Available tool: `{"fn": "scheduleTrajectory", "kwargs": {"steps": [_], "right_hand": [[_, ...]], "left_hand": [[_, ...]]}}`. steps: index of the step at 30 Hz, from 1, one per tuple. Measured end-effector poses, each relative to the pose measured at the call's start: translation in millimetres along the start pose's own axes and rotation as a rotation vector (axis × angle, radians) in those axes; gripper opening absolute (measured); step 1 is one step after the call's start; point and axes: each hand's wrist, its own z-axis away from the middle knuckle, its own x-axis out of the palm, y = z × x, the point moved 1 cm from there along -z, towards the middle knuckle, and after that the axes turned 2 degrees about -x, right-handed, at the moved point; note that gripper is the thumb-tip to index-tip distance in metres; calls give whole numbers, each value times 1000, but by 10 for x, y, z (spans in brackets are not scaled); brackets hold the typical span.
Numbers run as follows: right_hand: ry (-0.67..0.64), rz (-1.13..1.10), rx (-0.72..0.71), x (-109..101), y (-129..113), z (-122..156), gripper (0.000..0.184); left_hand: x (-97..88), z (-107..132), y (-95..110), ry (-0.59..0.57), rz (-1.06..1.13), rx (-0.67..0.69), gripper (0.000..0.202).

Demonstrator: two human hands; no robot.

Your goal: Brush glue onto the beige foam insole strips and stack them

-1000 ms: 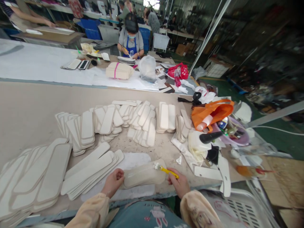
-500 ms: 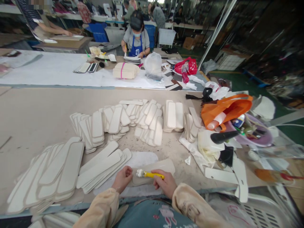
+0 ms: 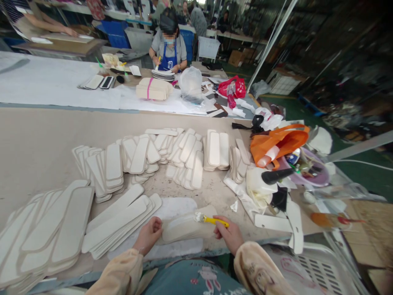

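Note:
My right hand is closed round the yellow handle of a brush. White paste coats its bristles, which touch the right part of a pale, rounded strip piece. A wet-looking white streak runs along that piece, which lies on a stack of similar ones. Beside the stack's left end is my left hand, its fingers curled in; whether anything is pinched in them is hidden. Under the stack lies a white sheet. To the left, a fan of long cream strips rests close to my left hand.
Larger strips are heaped at the left, and smaller piles line the middle. On the right are a white container, an orange bag and a purple basin. Across the table a co-worker handles a brush.
The brush in my right hand has moved right along the piece, leaving a white streak behind it. My left hand stays by the left end. The whole view has shifted slightly.

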Motion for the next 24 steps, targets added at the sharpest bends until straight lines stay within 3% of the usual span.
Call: {"fn": "scheduleTrajectory", "kwargs": {"steps": [4, 8, 11, 17, 20, 24], "right_hand": [[185, 21, 26, -322, 66, 64, 44], [211, 78, -6, -367, 44, 145, 45], [34, 18, -68, -145, -21, 173, 41], [-320, -16, -98, 541, -144, 116, 37], [-373, 21, -105, 721, -142, 68, 35], [-346, 68, -106, 681, -76, 54, 36]], "left_hand": [[3, -29, -26, -6, 19, -1, 19], [7, -49, -49, -11, 33, -1, 21], [4, -49, -54, -18, 34, 0, 20], [4, -41, -39, -23, 17, -4, 18], [5, -42, -31, -17, 5, -5, 18], [9, -44, -33, -20, -1, 0, 18]]}}
